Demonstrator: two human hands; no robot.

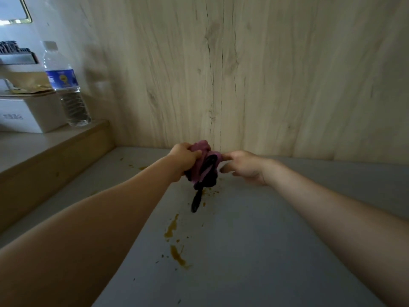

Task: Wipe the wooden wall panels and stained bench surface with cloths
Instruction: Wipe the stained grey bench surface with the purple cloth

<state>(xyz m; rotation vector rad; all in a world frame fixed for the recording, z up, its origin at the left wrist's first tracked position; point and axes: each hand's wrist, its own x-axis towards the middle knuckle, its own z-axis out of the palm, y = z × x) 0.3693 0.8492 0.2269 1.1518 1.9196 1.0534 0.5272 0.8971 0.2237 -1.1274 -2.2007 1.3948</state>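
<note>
Bunched purple cloth (204, 165) above bench (265, 218) — brown-stained, grey.

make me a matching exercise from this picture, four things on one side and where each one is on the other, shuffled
Things:
1. water bottle
2. purple cloth
3. brown stains
4. white box

Places:
A. held between both hands
B. spattered on the grey bench top
C. on the raised ledge, at its right end by the wood wall
D. on the raised ledge, left of the bottle

Pairs: 1-C, 2-A, 3-B, 4-D
</note>
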